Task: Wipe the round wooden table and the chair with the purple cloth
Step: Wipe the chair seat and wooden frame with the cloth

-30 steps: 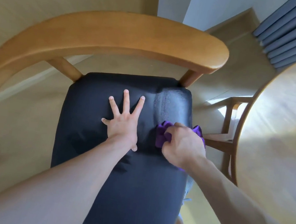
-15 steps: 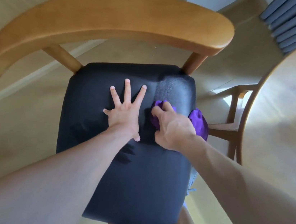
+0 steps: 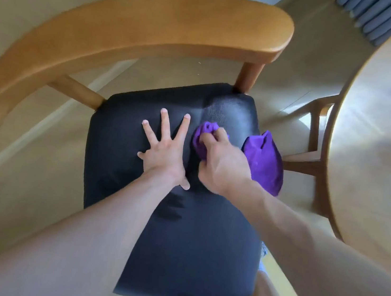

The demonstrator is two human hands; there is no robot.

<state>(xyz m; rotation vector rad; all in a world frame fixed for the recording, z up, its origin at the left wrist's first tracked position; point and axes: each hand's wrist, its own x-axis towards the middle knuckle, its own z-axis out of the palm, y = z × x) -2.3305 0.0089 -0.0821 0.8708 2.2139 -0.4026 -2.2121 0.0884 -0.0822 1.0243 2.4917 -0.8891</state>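
The chair (image 3: pixel 130 30) has a curved wooden backrest and a black padded seat (image 3: pixel 191 246) directly below me. My left hand (image 3: pixel 164 151) lies flat on the seat with fingers spread. Beside it, my right hand (image 3: pixel 222 163) grips the purple cloth (image 3: pixel 264 162) and presses it on the seat's far right part. One bunch of cloth pokes out by my fingers; a larger fold hangs over the seat's right edge. The round wooden table (image 3: pixel 384 138) fills the right side.
Pale wooden floor surrounds the chair. Another wooden chair frame (image 3: pixel 314 143) stands under the table edge, close to the seat's right side. Grey-blue curtains (image 3: pixel 380 18) hang at the top right. My legs show below the seat's near edge.
My right hand slid the cloth away from me and a little left across the seat, and more cloth now spills over the right edge. My left hand stayed flat in place.
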